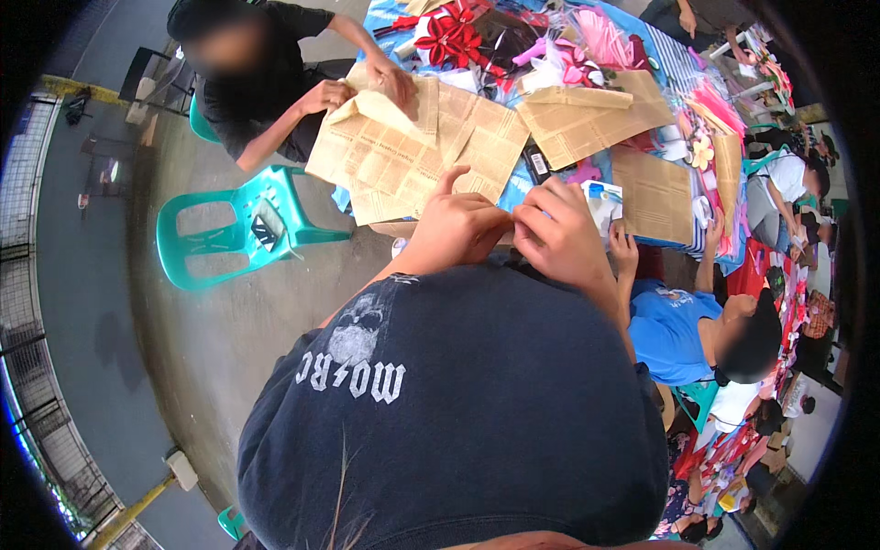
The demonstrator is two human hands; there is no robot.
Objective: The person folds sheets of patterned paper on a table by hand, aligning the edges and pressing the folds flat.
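My left hand [457, 223] and my right hand [560, 223] meet fingertip to fingertip at the near edge of the table, just above my dark shirt. Whether something small lies between the fingers cannot be seen. Brown newsprint-patterned wrapping paper [385, 175] spreads over the table beyond my left hand. More of this paper [577, 127], with a folded edge, lies past my right hand. Between them sits a black item with a white label [538, 163]. A small blue and white packet [603, 199] is beside my right hand. Red felt-like flowers [450, 41] lie at the far side.
Across the table a person in black [254, 82] folds wrapping paper. At the right sits a person in a blue shirt [670, 330], hands at the table edge. A green plastic chair [240, 230] stands at the left. Pink craft stems [605, 38] and other supplies crowd the tabletop.
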